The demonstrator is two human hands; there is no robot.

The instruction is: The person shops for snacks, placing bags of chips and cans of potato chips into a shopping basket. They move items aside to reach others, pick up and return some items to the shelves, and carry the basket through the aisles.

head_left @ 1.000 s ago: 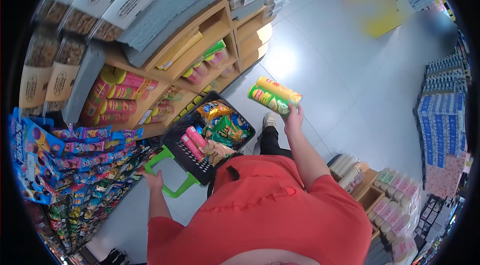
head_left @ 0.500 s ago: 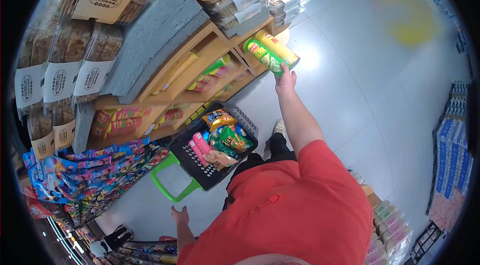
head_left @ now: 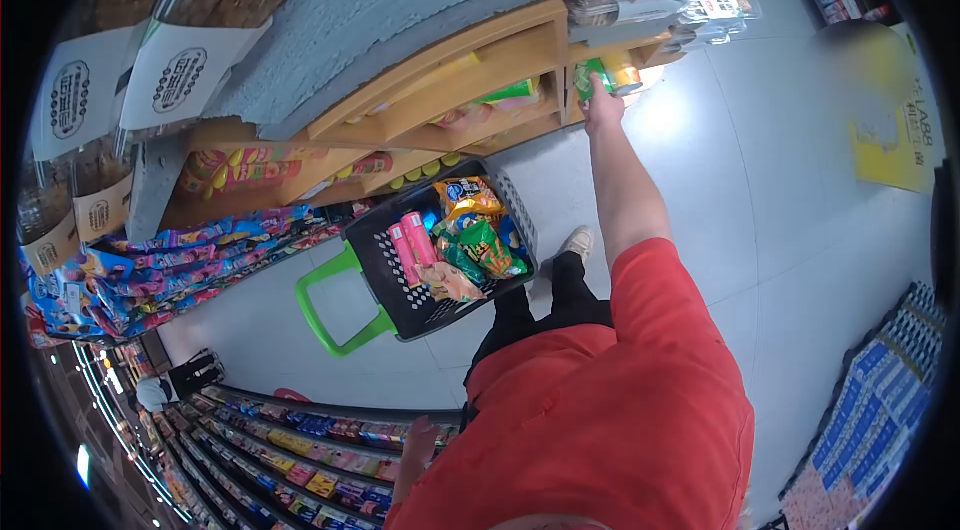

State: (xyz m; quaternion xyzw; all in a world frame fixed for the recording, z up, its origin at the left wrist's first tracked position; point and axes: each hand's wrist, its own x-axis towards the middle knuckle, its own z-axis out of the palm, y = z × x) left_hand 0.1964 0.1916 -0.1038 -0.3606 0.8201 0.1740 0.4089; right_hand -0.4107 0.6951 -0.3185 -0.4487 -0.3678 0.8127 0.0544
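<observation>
My right hand [head_left: 604, 110] reaches out to the end compartment of the wooden shelf, its fingers closed on a green chip can [head_left: 591, 80]. A yellow chip can [head_left: 625, 74] lies right beside the green one, at the shelf opening. Low by my side hangs my left hand [head_left: 421, 438], loosely open and holding nothing, in front of the snack racks in this view. On the floor before me stands a black shopping basket [head_left: 384, 282] with a green handle [head_left: 345, 335]. In it are pink tubes [head_left: 412, 242], an orange snack bag [head_left: 468, 196] and green snack bags [head_left: 492, 248].
The curved wooden shelf [head_left: 440, 90] holds more cans, under a grey ledge [head_left: 400, 10] stacked with clear packs of baked goods [head_left: 165, 80]. Hanging snack bags [head_left: 190, 260] are at left, long snack racks [head_left: 290, 450] below. Blue boxes [head_left: 870, 400] are stacked at right.
My right hand has brought the green and yellow cans from over the floor to the shelf compartment. My left hand has dropped back toward my body. The view has turned and shifted.
</observation>
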